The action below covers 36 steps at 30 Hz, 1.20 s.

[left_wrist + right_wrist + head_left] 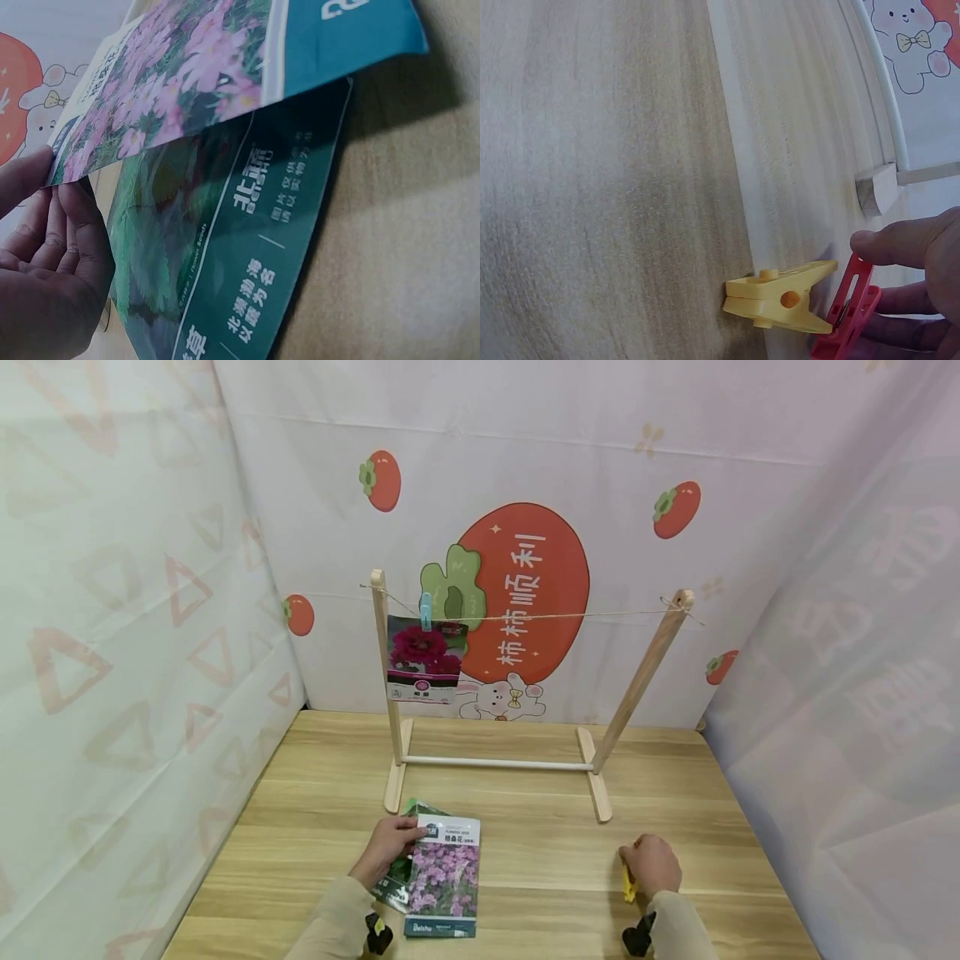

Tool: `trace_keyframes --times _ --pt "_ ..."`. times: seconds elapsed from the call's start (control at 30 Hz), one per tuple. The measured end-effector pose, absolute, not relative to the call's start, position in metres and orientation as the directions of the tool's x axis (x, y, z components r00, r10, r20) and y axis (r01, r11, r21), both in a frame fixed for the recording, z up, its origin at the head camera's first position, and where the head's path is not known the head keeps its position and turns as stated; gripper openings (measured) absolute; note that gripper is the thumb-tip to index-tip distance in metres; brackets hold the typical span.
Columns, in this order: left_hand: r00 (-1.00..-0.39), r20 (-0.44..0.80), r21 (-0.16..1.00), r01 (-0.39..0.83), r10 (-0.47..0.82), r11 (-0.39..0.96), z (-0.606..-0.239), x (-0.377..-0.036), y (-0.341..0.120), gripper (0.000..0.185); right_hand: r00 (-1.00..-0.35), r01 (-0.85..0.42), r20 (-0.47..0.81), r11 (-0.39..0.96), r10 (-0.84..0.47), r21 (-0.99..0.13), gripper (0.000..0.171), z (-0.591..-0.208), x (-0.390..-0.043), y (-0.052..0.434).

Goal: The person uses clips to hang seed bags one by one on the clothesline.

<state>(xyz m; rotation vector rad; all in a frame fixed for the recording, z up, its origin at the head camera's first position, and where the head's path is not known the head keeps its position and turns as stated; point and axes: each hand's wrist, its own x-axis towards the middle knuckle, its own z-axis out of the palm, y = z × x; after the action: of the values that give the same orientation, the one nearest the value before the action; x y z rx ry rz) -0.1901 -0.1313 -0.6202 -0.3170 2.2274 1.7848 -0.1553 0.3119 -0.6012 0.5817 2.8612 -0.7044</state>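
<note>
My left hand [390, 847] pinches the top left corner of a seed packet [444, 881] with pink flowers, thumb on its face and fingers curled behind. In the left wrist view this packet is tilted above a dark green seed packet [225, 247], which lies on the table. At the right, my right hand [652, 862] pinches a red clothespin [849, 309] between thumb and fingers; in the head view the hand hides it. A yellow clothespin [780, 298] lies on the table right beside the red one.
Behind the hands stands a wooden frame [647, 681] with a string [562, 615] across its posts. A seed packet with dark pink flowers [423, 656] hangs near the left post from a light blue clothespin [426, 610]. Printed cloth [615, 460] surrounds the table [540, 860].
</note>
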Motion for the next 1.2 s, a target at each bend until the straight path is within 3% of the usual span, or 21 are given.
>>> trace_keyframes --times 0.3,0.57,1.03,1.2 --pt "-0.946 -0.322 0.928 -0.321 -0.025 0.191 -0.616 -0.192 -0.129 0.020 -0.931 0.361 -0.213 0.818 0.295 -0.447 0.024 -0.593 -0.158 0.311" --pt "-0.951 -0.307 0.934 -0.310 -0.042 0.177 -0.605 -0.194 -0.127 0.027 -0.942 0.334 -0.193 0.831 0.275 -0.444 0.041 -0.584 -0.162 0.309" --pt "-0.967 -0.244 0.955 -0.253 -0.079 0.155 -0.589 -0.200 -0.123 0.030 -0.964 0.265 -0.105 0.840 0.244 -0.473 0.030 -0.563 -0.168 0.299" --pt "-0.969 -0.229 0.961 -0.240 -0.090 0.139 -0.582 -0.201 -0.121 0.030 -0.975 0.214 -0.047 0.857 0.217 -0.469 0.035 -0.555 -0.170 0.294"
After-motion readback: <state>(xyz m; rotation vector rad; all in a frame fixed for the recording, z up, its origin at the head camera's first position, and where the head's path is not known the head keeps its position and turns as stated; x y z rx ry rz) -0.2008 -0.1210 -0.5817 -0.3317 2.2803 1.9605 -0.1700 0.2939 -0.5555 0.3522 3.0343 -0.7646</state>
